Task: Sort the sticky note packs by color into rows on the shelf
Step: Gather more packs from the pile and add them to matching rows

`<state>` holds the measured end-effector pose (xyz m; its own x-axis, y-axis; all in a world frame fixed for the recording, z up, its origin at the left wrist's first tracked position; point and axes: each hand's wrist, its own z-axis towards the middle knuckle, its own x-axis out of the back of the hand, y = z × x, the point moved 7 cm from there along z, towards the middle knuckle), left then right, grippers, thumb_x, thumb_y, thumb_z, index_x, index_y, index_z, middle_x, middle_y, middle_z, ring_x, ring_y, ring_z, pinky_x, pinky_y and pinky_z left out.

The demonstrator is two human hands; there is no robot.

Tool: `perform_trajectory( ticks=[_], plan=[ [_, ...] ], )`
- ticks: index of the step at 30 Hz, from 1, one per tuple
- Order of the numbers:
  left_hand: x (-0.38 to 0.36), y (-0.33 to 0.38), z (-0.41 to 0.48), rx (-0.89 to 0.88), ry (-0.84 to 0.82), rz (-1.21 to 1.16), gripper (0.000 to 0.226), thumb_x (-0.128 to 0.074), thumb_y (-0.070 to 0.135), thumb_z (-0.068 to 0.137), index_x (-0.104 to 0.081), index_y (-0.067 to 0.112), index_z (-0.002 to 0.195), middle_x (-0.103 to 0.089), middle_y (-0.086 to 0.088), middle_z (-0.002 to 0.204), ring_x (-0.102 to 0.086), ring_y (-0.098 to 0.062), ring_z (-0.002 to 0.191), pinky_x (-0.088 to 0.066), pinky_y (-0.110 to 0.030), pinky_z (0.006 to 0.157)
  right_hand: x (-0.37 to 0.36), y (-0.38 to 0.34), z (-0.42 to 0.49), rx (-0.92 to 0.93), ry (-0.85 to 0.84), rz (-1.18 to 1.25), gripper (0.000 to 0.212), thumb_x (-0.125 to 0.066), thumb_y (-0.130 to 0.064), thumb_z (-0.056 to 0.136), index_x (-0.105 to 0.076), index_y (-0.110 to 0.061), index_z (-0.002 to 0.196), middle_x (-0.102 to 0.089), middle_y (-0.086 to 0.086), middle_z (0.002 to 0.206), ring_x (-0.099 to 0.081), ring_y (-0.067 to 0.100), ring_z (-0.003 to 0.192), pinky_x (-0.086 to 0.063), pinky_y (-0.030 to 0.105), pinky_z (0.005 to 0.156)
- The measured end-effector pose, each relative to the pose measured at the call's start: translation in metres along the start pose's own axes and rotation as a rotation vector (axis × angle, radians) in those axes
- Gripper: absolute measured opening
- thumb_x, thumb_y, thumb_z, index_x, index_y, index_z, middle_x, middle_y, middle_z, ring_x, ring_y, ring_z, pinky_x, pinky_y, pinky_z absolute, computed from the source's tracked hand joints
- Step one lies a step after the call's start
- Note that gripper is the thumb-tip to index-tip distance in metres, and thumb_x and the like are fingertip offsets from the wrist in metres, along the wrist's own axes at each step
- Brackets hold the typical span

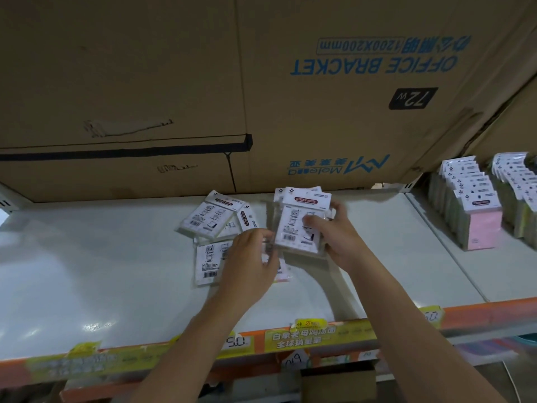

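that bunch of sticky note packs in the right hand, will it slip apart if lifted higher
Probably somewhat. The held packs are in glossy clear wrappers, so they likely slide against each other. Their header cards already fan out unevenly at the top, suggesting loose stacking. The right hand grips them from one side, so squeezing should hold them.

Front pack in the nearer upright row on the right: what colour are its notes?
Pink, below a white header card, on the front pack; head view.
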<state>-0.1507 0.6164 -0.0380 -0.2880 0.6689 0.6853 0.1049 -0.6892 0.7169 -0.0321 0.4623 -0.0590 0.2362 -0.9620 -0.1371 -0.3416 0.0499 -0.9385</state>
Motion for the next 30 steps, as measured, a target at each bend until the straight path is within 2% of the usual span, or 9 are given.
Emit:
perform_trajectory(
  ticks=[3,6,8,13,18,25,26,28,30],
  plan=[
    [-0.019,-0.005,-0.009,-0.004,-0.267,0.355,0.086,-0.067,0.061,0.080,-0.031,0.024,0.149,-0.025,-0.003,0.157,-0.017,-0.021,0.147,-0.022,-0.041,0.119,0.019,0.009,-0.010,-0.027,0.046,0.009,0.065,-0.069,-0.003,0.088,-0.031,-0.031,0.134,-0.070,0.005,0.116,-0.073,0.024,0.098,-0.059,0.047,0.084],
    [-0.024,-0.009,-0.004,-0.015,-0.345,0.455,0.105,-0.066,0.071,0.073,-0.018,0.024,0.155,-0.018,-0.004,0.162,-0.012,-0.024,0.149,-0.018,-0.042,0.119,0.033,0.010,-0.021,-0.015,0.080,-0.005,0.042,-0.067,-0.007,0.089,-0.051,-0.016,0.127,-0.076,0.003,0.106,-0.075,0.022,0.092,-0.061,0.037,0.071],
    [-0.022,-0.007,0.003,-0.064,-0.337,0.487,0.102,-0.067,0.072,0.070,-0.027,0.025,0.150,-0.037,-0.001,0.151,-0.028,-0.025,0.140,-0.030,-0.042,0.111,0.041,0.009,-0.027,-0.009,0.092,-0.008,0.032,-0.064,-0.006,0.091,-0.058,-0.015,0.121,-0.077,0.004,0.101,-0.075,0.023,0.090,-0.061,0.034,0.066],
    [-0.009,-0.003,0.005,-0.064,-0.170,0.369,0.082,-0.066,0.075,0.068,-0.044,0.025,0.130,-0.052,0.001,0.120,-0.046,-0.021,0.109,-0.045,-0.040,0.090,0.056,0.004,-0.042,0.017,0.128,-0.036,0.027,-0.057,-0.005,0.093,-0.059,-0.014,0.119,-0.073,0.009,0.113,-0.073,0.026,0.098,-0.058,0.050,0.088],
    [-0.003,0.013,0.001,-0.024,-0.055,-0.123,0.082,-0.072,0.069,0.066,-0.042,0.029,0.131,-0.045,0.010,0.119,-0.048,-0.013,0.112,-0.049,-0.039,0.093,0.027,0.007,-0.057,0.051,0.041,-0.115,0.030,-0.057,-0.003,0.094,-0.055,-0.012,0.123,-0.073,0.012,0.111,-0.070,0.036,0.104,-0.049,0.065,0.092],
    [-0.019,0.029,-0.006,-0.105,-0.199,-0.182,0.083,-0.085,0.044,0.069,-0.043,0.027,0.139,-0.034,0.012,0.145,-0.041,-0.012,0.130,-0.043,-0.042,0.107,0.003,0.016,-0.076,0.037,0.051,0.028,0.041,-0.063,-0.030,0.095,-0.052,-0.009,0.129,-0.066,0.023,0.121,-0.066,0.043,0.108,-0.049,0.062,0.092],
    [-0.021,0.029,-0.007,-0.123,-0.213,-0.197,0.083,-0.086,0.042,0.069,-0.044,0.026,0.139,-0.033,0.012,0.147,-0.040,-0.013,0.132,-0.040,-0.038,0.111,0.002,0.016,-0.080,0.045,0.068,-0.014,0.050,-0.069,-0.035,0.090,-0.052,-0.009,0.129,-0.064,0.028,0.120,-0.063,0.049,0.109,-0.047,0.066,0.092],
    [-0.025,0.031,-0.010,-0.166,-0.238,-0.215,0.082,-0.086,0.040,0.070,-0.045,0.025,0.140,-0.026,0.011,0.154,-0.031,-0.010,0.138,-0.026,-0.011,0.110,0.001,0.015,-0.086,0.054,0.132,-0.095,0.056,-0.076,-0.035,0.080,-0.054,-0.008,0.125,-0.063,0.032,0.117,-0.060,0.055,0.108,-0.044,0.073,0.093],
    [-0.025,0.032,-0.015,-0.183,-0.236,-0.204,0.081,-0.083,0.046,0.072,-0.045,0.026,0.141,-0.017,0.010,0.157,-0.019,-0.004,0.140,-0.015,-0.001,0.103,0.006,0.014,-0.091,0.079,0.220,-0.143,0.041,-0.074,-0.027,0.081,-0.061,-0.010,0.116,-0.070,0.021,0.109,-0.068,0.043,0.102,-0.050,0.068,0.088]
  ],
)
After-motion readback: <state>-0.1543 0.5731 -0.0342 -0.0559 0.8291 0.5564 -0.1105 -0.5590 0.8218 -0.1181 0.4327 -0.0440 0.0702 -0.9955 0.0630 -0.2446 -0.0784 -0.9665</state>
